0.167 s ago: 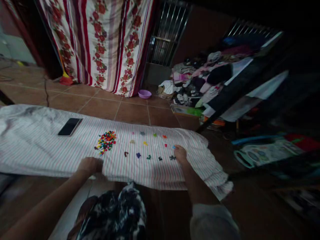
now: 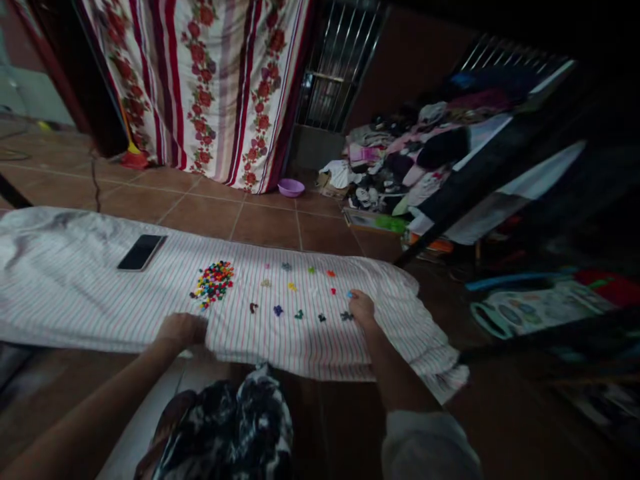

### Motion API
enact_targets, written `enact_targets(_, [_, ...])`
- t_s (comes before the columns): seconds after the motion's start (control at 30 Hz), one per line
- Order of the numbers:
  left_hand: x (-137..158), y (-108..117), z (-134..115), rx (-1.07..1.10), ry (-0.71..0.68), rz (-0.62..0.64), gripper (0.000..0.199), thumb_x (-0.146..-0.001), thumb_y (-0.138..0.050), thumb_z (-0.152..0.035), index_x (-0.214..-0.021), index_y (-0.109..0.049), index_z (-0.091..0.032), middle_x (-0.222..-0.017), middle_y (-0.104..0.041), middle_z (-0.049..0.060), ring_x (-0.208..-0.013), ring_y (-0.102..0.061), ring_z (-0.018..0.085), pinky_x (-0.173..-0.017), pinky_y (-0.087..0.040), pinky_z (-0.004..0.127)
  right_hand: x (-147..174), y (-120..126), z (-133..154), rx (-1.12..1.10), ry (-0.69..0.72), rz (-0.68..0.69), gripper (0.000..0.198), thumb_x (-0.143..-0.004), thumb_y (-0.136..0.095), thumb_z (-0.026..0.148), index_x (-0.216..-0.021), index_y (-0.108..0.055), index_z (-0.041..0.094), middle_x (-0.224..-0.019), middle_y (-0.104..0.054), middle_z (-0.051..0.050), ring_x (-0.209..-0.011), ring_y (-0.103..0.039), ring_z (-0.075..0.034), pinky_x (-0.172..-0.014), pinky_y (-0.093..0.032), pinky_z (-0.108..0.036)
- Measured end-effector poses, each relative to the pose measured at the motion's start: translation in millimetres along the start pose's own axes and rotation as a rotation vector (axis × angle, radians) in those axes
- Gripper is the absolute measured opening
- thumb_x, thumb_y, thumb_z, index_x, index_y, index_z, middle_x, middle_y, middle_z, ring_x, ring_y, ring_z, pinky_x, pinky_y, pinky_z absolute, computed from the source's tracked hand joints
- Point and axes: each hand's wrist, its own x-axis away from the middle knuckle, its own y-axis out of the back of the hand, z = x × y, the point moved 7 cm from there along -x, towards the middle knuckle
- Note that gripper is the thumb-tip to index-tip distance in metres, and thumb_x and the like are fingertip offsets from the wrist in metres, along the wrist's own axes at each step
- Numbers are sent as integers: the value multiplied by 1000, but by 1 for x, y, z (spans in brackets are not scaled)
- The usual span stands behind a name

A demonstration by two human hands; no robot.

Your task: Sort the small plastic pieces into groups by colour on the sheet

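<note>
My right hand point(image 2: 363, 307) is closed in a pinch at the right end of the sorted beads, with a light blue bead point(image 2: 350, 294) at its fingertips. Near its fingers lie a dark grey bead cluster point(image 2: 347, 316) and a red bead group point(image 2: 333, 291). Other small colour groups, such as yellow beads point(image 2: 292, 287) and purple beads point(image 2: 278, 311), are spread in rows on the striped cloth point(image 2: 300, 347). My left hand point(image 2: 183, 329) rests curled at the cloth's near edge, its fingertips hidden. Beyond it is a mixed heap of colourful beads point(image 2: 214, 283).
A dark phone point(image 2: 142, 253) lies on the cloth at the left. Past the far edge are a tiled floor point(image 2: 210, 210), a purple basin point(image 2: 291, 188) and a flowered curtain point(image 2: 200, 87). A pile of clothes point(image 2: 410, 153) stands at the back right.
The camera view has shifted very slightly. Both hands and the beads stay where they were on the cloth.
</note>
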Motion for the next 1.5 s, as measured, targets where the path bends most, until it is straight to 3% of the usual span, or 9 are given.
enact_targets(0.27, [6, 7, -1, 4, 16, -6, 34, -86, -42, -15, -107, -69, -15, -110, -69, 16, -107, -64, 25, -89, -50, 37, 4, 5, -9, -5, -125, -1, 41, -72, -49, 7, -104, -72, 16, -99, -73, -9, -94, -67, -20, -84, -48, -26])
enact_targets(0.47, [7, 7, -2, 4, 20, 8, 34, -87, -42, -15, -106, -69, -12, -111, -69, 18, -107, -64, 27, -90, -50, 38, 5, 8, -10, -52, -108, 9, 32, -69, -51, 11, -90, -75, 19, -89, -73, -6, -89, -67, -18, -81, -49, -24])
enact_targets(0.73, [13, 15, -3, 18, 28, 5, 33, -86, -44, -16, -105, -70, -14, -109, -69, 17, -106, -65, 27, -88, -51, 38, 8, 8, -12, -94, -118, 24, 37, -70, -48, 14, -97, -74, 19, -93, -73, -6, -89, -67, -19, -84, -49, -28])
enact_targets(0.87, [14, 16, -2, 27, 32, 8, 33, -87, -43, -17, -105, -70, -15, -110, -70, 17, -106, -65, 27, -88, -51, 37, 10, 16, -1, -98, -99, -36, 36, -73, -46, 16, -97, -74, 18, -94, -72, -9, -90, -65, -21, -85, -48, -31])
enact_targets(1.0, [14, 17, -1, 32, 44, 8, 35, -88, -41, -16, -107, -70, -14, -112, -69, 17, -108, -64, 27, -88, -51, 37, 17, 22, 39, -161, 28, -135, 35, -76, -45, 22, -97, -73, 17, -97, -71, -11, -91, -63, -22, -87, -46, -34])
enact_targets(1.17, [17, 22, -2, 53, 53, 9, 35, -86, -41, -14, -108, -69, -14, -110, -69, 18, -108, -63, 27, -86, -51, 37, 52, 4, 128, -370, 327, -89, 33, -79, -45, 30, -93, -71, 18, -95, -70, -9, -89, -62, -21, -84, -48, -34])
enact_targets(1.33, [20, 24, -1, 70, 66, 6, 35, -86, -42, -14, -108, -69, -14, -110, -68, 19, -108, -64, 28, -85, -51, 38, 119, -36, 219, -510, 549, 144, 29, -83, -46, 28, -95, -70, 20, -93, -69, -6, -85, -63, -18, -80, -50, -31])
enact_targets(1.5, [21, 24, -1, 75, 64, -7, 36, -86, -41, -15, -110, -68, -15, -110, -69, 18, -107, -64, 26, -85, -50, 37, 190, -83, 284, -413, 678, 441, 25, -87, -48, 19, -100, -70, 22, -96, -68, -4, -84, -62, -15, -79, -48, -26])
